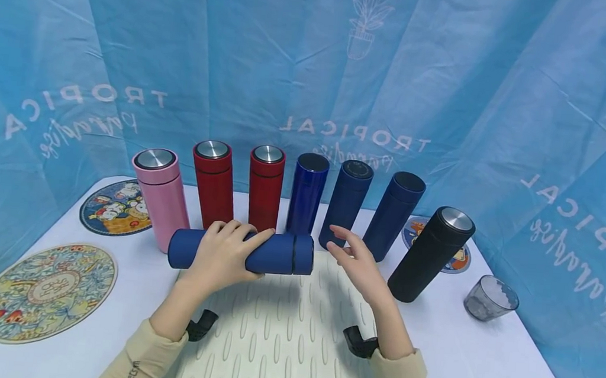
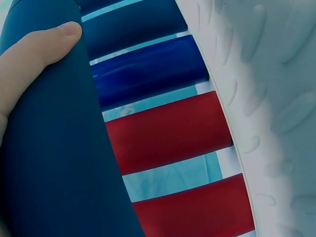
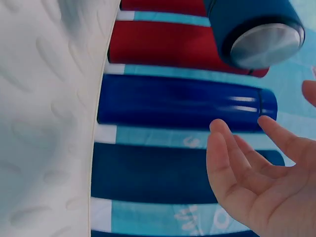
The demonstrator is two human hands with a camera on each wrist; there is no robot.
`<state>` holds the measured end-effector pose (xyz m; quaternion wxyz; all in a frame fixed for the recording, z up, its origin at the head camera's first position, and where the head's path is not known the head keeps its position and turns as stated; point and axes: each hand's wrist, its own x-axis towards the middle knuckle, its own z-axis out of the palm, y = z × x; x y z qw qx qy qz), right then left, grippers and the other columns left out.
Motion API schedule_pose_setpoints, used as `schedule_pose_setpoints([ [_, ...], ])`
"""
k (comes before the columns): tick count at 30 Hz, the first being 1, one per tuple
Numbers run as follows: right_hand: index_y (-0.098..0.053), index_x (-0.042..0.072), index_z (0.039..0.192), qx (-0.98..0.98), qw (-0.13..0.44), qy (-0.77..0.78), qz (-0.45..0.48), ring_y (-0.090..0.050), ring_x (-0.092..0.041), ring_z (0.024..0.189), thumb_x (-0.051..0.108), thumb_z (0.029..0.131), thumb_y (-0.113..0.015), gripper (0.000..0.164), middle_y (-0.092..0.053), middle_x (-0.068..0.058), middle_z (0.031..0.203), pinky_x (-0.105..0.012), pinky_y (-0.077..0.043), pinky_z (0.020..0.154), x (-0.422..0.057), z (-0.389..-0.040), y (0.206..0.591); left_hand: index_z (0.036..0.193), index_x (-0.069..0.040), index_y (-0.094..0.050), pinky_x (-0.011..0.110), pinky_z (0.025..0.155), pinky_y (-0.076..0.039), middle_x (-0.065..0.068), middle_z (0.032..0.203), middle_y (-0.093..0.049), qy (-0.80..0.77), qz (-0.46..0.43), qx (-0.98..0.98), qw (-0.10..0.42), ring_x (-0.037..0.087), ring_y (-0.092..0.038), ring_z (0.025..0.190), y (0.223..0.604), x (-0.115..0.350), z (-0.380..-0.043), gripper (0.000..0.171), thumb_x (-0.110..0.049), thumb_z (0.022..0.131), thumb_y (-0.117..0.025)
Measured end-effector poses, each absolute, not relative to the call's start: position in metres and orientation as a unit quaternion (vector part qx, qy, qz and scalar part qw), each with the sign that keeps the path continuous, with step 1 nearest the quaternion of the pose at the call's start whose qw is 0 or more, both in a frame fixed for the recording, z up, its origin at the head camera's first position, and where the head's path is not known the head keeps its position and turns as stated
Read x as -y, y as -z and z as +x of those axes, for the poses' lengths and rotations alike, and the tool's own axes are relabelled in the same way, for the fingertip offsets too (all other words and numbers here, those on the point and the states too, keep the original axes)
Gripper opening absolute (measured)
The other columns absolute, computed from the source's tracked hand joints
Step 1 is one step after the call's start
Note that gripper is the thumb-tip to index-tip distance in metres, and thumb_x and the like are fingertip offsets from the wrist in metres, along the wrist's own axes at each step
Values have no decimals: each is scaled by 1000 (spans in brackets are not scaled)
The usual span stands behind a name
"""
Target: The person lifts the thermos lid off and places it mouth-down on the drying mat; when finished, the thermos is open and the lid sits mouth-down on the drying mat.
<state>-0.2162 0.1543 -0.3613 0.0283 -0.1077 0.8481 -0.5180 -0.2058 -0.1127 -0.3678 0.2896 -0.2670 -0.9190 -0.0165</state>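
Navy flask (image 1: pixel 275 253) lies sideways, your left hand (image 1: pixel 224 250) curled round its middle, before upright bottles (image 1: pixel 308 195) along the far edge of a pale mat (image 1: pixel 269 340). Your right hand (image 1: pixel 355 263), loosely bent, holds nothing, a gap separating it from the lidded end.

The left hand (image 1: pixel 226 253) grips a blue flask (image 1: pixel 276 254) sideways, the right hand (image 1: pixel 359 266) near its end, before 7 standing flasks (image 1: pixel 307 195).
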Motion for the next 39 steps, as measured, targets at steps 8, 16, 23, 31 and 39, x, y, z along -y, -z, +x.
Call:
schedule_pose_setpoints([
  [8,-31,17,142,-782,152,595,-108,-59,-29,101,45,96,-40,55,-35,-15,141,-39,-52,81,-141,-217,367,124,-25,-56,48,81,-45,8,103,-63,10,-272,918,290,29,-56,96,369,110,-205,85,-57,50,-81],
  [16,-31,13,141,-760,211,605,-108,-63,-34,89,46,95,-43,58,-45,-22,129,-38,-55,74,-138,-220,379,123,-26,-58,47,80,-46,8,101,-64,-13,-284,911,298,29,-58,94,374,110,-205,84,-64,51,-78],
  [23,-34,14,138,-751,216,614,-112,-62,-33,85,42,94,-46,54,-44,-22,126,-38,-55,72,-134,-221,382,123,-27,-58,47,80,-46,7,101,-64,-22,-289,909,301,29,-58,93,374,108,-205,84,-65,51,-77],
  [31,-34,8,135,-710,231,654,-123,-62,-24,83,29,94,-48,48,-42,-23,124,-43,-54,76,-134,-219,381,122,-25,-58,46,82,-48,8,100,-64,-9,-298,906,299,29,-62,87,374,108,-204,83,-63,51,-78],
  [39,-34,7,136,-676,242,686,-118,-59,-24,90,23,91,-53,51,-41,-23,124,-55,-46,86,-135,-219,379,122,-25,-59,43,79,-50,9,100,-65,-9,-306,902,305,29,-61,86,371,107,-204,82,-61,52,-79],
])
